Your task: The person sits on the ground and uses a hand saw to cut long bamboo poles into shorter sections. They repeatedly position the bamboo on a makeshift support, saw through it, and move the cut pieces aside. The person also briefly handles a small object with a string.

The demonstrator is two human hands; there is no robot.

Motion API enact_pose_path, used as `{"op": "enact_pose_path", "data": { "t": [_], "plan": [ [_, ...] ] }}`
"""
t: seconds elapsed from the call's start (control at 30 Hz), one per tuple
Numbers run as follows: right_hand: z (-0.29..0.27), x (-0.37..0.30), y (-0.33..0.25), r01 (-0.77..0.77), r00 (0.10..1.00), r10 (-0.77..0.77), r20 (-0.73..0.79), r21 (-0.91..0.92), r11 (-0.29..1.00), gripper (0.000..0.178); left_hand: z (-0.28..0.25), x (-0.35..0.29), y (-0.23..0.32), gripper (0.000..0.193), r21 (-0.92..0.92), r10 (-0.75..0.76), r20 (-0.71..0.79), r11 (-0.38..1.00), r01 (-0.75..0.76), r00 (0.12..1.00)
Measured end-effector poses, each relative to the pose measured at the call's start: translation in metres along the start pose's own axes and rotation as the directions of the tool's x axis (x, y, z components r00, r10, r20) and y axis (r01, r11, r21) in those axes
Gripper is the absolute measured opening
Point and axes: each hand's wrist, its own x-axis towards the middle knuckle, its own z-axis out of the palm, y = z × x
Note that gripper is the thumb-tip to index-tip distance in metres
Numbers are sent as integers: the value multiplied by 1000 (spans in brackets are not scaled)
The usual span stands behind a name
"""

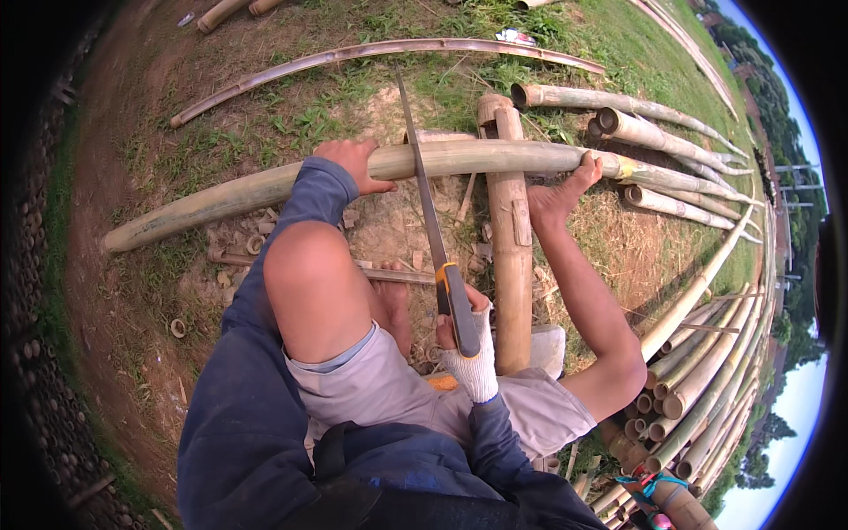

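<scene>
Poles (223,14) at eleven o'clock are cut off by the upper edge. A red-and-white scrap (515,37) toward one o'clock is too small to identify. Near the centre, the saw handle (458,314) hides the palm of the gloved right hand (481,360). At six o'clock, an orange thing (441,383) seems mostly covered. The lower edge crops a pink object (661,522) around five.

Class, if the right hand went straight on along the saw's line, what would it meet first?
The right hand would likely meet the pole first, where the saw crosses it, though depth is unclear from this single view.
</scene>
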Motion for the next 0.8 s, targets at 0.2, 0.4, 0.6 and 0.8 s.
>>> {"op": "enact_pose_path", "data": {
  "t": [0.2, 0.4, 0.6, 0.8],
  "plan": [
    [31, 72, 14, 281, 958, -284, -40, -60, 958, 58, -5, -6, 2, 104, -7, 8, 6, 1000, -8, 1000],
    [-20, -100, 10, 17, 999, -12, 48, -101, 995, 60, 0, 3, -2, 102, -27, 0, 9, 1000, 0, 1000],
    [-13, -44, 7, 146, 989, -147, 12, -235, 961, 59, -1, -2, -1, 100, -33, 10, 20, 999, -9, 1000],
    [36, 114, 17, 356, 933, -359, -7, -99, 929, 49, -11, -7, 2, 101, -10, 1, 4, 1000, -1, 1000]
  ]
}}
